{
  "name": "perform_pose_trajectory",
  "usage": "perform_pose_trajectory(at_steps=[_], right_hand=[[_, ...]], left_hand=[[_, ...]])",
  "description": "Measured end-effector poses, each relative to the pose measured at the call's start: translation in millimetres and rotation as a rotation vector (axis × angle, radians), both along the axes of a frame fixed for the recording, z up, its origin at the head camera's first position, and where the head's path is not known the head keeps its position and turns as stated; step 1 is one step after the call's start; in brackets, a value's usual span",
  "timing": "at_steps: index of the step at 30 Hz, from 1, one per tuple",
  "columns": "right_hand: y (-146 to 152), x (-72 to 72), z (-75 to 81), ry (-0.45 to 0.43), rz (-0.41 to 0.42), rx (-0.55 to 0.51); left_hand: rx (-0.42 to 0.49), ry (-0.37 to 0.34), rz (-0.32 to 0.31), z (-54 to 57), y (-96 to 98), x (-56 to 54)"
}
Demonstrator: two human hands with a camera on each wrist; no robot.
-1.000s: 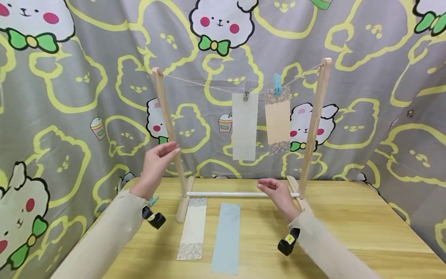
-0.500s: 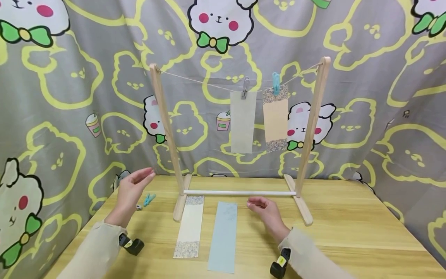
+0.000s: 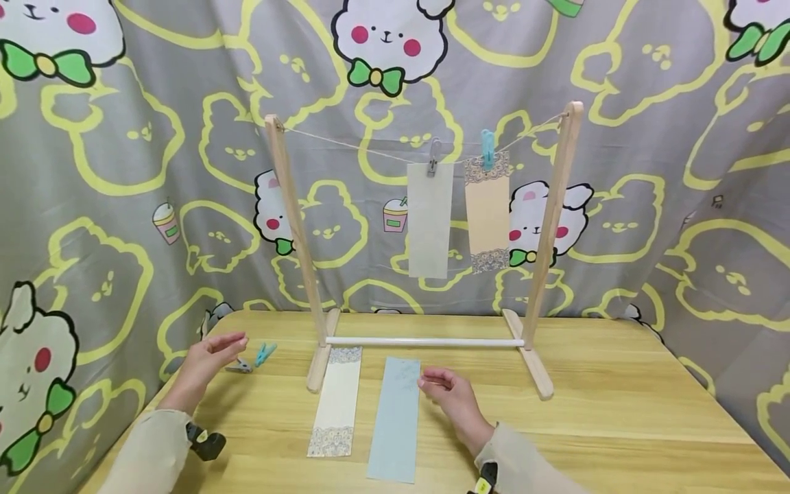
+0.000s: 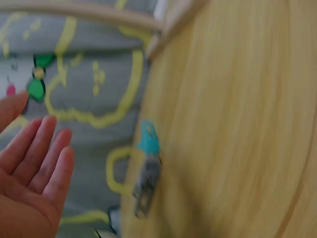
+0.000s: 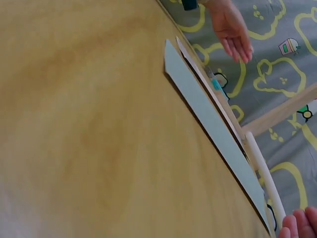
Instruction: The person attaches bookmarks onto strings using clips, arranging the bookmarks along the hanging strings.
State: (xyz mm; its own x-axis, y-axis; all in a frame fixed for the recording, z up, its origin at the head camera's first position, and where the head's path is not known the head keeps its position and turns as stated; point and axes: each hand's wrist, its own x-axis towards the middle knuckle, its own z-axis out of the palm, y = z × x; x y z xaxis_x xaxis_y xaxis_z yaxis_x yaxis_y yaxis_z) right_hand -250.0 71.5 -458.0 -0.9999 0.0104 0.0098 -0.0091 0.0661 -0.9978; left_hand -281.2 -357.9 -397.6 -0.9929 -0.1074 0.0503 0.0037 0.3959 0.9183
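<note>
My left hand (image 3: 200, 367) hovers at the left of the table, its fingers extended and nothing held. Just beyond its fingertips lie a grey clothespin (image 3: 241, 367) and a light-blue clothespin (image 3: 265, 354); both blur together in the left wrist view. My right hand (image 3: 453, 403), also holding nothing, has its fingertips by the upper right edge of a pale blue paper strip (image 3: 395, 425). Left of that strip lies a cream paper strip (image 3: 337, 398) with patterned ends. On a string hang a plain pale strip (image 3: 428, 223) under a grey clothespin (image 3: 434, 158) and a patterned peach strip (image 3: 487, 213) under a blue clothespin (image 3: 487, 149).
A wooden stand holds the string between its left post (image 3: 295, 219) and right post (image 3: 553, 226). A white bar (image 3: 426, 342) joins their feet low over the wooden table (image 3: 617, 412). Behind it hangs a printed grey curtain (image 3: 648, 158).
My left hand has come down and left from beside the left post toward the loose clothespins. The right hand has moved left and lower, to the blue strip. The view shifted slightly.
</note>
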Motion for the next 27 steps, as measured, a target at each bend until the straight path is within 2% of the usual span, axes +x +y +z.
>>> perform_pose_trajectory(at_steps=[3, 6, 11, 13, 20, 27], right_hand=[[-3, 2.1, -1.9, 0.001, 0.003, 0.0], [-5, 3.5, -4.6, 0.016, 0.008, -0.002], [-6, 4.5, -6.9, 0.04, 0.024, -0.009], [-7, 4.9, -6.4, 0.037, 0.02, 0.011], [-13, 6.2, -5.2, 0.009, 0.002, 0.214], [-19, 9.3, -8.0, 0.107, 0.051, 0.449]], left_hand=[[-0.021, -0.038, -0.028, -9.5, -12.7, -2.9], [-0.044, -0.042, -0.038, -15.9, -23.2, -4.4], [-0.071, -0.015, -0.067, -20.5, -36.0, -8.5], [-0.072, -0.026, -0.084, -22.1, -39.7, -10.7], [-0.055, -0.103, -0.122, -33.7, -53.7, -17.2], [-0.051, -0.101, -0.15, -47.7, -64.3, -15.0]])
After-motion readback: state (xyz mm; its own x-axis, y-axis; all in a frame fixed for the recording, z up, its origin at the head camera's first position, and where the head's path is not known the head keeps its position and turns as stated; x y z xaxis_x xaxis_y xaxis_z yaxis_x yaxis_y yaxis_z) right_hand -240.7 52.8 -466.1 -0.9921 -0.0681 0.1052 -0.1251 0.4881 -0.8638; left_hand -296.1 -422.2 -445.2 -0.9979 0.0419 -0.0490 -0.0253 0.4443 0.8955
